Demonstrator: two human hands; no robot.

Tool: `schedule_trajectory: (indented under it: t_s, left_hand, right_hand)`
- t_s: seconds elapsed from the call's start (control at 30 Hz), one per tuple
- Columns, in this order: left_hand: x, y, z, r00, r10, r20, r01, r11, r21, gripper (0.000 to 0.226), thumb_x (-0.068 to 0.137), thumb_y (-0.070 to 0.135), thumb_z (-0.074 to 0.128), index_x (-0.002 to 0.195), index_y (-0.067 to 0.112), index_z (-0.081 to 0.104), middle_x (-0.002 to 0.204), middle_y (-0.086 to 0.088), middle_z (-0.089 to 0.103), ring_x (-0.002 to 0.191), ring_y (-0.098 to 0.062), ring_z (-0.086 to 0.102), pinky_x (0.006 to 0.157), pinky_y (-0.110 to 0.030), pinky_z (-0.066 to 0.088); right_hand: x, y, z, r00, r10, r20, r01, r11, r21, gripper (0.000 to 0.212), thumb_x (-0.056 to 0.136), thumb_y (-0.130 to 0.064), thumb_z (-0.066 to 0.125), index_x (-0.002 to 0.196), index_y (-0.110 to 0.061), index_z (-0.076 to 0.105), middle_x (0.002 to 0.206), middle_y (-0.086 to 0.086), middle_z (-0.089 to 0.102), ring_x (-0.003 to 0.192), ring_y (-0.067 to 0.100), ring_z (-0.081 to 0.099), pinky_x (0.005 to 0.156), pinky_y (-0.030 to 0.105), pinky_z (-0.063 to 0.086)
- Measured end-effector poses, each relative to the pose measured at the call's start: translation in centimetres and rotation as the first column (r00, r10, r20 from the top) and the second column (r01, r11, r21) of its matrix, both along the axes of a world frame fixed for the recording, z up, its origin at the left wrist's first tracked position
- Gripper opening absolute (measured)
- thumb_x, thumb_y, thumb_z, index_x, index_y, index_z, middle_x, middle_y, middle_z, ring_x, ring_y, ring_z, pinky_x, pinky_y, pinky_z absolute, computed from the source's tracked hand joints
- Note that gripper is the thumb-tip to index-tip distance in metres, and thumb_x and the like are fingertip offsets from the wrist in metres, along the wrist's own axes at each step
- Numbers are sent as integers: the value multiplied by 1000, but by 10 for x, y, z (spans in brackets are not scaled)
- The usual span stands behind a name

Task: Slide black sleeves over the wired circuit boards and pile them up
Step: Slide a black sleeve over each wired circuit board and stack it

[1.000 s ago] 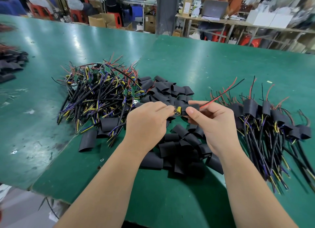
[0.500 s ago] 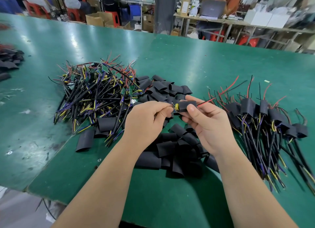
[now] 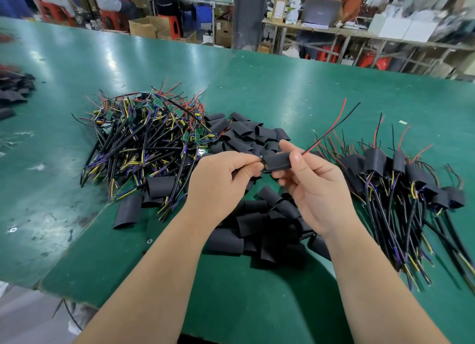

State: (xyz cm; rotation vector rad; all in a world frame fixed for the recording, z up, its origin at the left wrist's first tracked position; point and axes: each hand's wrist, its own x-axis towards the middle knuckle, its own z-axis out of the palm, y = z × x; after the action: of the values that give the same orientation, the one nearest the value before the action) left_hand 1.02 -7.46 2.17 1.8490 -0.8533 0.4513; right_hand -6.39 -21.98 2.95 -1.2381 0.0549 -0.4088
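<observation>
My right hand (image 3: 316,189) pinches the black sleeve (image 3: 277,162) between thumb and fingers. I hold it up above the worktop (image 3: 282,91), probably so I can watch the opening. My left hand (image 3: 221,181), fingers curled, grips the cable end right at the sleeve's left mouth, so I'd say it's feeding from that side. The board (image 3: 266,166) is nearly all inside the sleeve; only a yellow bit shows at the left mouth. The red and black wires (image 3: 331,127) poke out the right end, past my thumb, up and away. The sleeve sits between both hands, touching both. Bare boards (image 3: 144,143) are heaped on my left and loose sleeves (image 3: 257,222) lie just below my hands, likely for quick grabs. The finished pile (image 3: 401,179) is on my right, near the right hand for the drop. This one looks almost done.
</observation>
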Motion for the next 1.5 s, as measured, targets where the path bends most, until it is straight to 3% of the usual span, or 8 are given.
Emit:
schedule_trajectory:
  t_s: [0.3, 0.47, 0.73, 0.87, 1.1, 1.3, 1.43, 1.5]
  left_hand:
    - [6, -2, -4, 1000, -22, -16, 21, 997, -79, 17, 86, 22, 62, 95, 17, 75, 75, 31, 61, 80, 4, 61, 75, -6, 43]
    - [6, -1, -4, 999, -37, -10, 36, 995, -96, 16, 87, 21, 62, 96, 17, 75, 76, 31, 62, 80, 5, 62, 75, -7, 43]
    - [6, 1, -3, 999, -39, -10, 38, 995, -90, 18, 87, 22, 63, 96, 14, 75, 80, 27, 63, 80, 5, 62, 75, -9, 46]
    - [7, 0, -3, 999, -39, -9, 38, 996, -84, 19, 88, 23, 61, 96, 13, 75, 81, 16, 67, 80, 1, 62, 75, -10, 45]
    - [5, -1, -2, 1000, -17, 17, 18, 996, -89, 17, 87, 19, 63, 94, 10, 75, 82, 16, 65, 81, 0, 61, 76, -9, 45]
    - [3, -1, 0, 997, -66, -47, 60, 991, -124, 16, 85, 18, 64, 93, 11, 75, 83, 21, 65, 80, 5, 63, 76, -9, 45]
    - [3, 0, 0, 992, -98, -84, 84, 985, -153, 14, 85, 15, 65, 95, 13, 74, 83, 14, 69, 80, 1, 65, 76, -15, 50]
    - [3, 1, 0, 988, -117, -100, 101, 983, -153, 13, 86, 14, 66, 94, 13, 75, 82, 9, 71, 80, -3, 67, 75, -21, 53]
  right_hand:
    - [-4, -7, 3, 997, 71, 16, -71, 997, 7, 27, 67, -26, 70, 93, -24, 78, 85, 5, 75, 75, 16, 71, 66, 21, 54]
    - [-4, -6, 2, 999, 31, 30, -31, 1000, -3, 22, 79, -16, 59, 90, -22, 78, 82, 7, 75, 74, 17, 72, 66, 22, 55]
    - [-2, -2, 3, 1000, 30, 3, -30, 999, 16, 22, 66, -26, 72, 86, -23, 79, 79, 5, 75, 72, 16, 72, 64, 20, 55]
    - [-1, 0, 1, 1000, 21, 4, -21, 1000, -9, 20, 73, -17, 65, 86, -23, 79, 75, 4, 74, 70, 17, 73, 60, 21, 55]
    - [3, -2, -3, 998, 42, -48, -35, 991, 129, 19, 81, -18, 60, 94, -11, 71, 79, 10, 74, 65, 15, 71, 57, 20, 53]
    - [5, 0, -5, 991, 85, -99, -58, 967, 250, 17, 77, -20, 63, 83, -19, 79, 78, 5, 73, 63, 10, 70, 54, 17, 52]
    - [4, 0, -6, 988, 151, -22, -140, 954, 265, 19, 81, -29, 62, 94, -23, 76, 82, -3, 72, 69, 9, 69, 63, 17, 53]
    - [4, 0, -7, 986, 163, 31, -165, 961, 221, 24, 74, -21, 70, 98, -20, 73, 73, -5, 66, 70, 12, 68, 67, 18, 53]
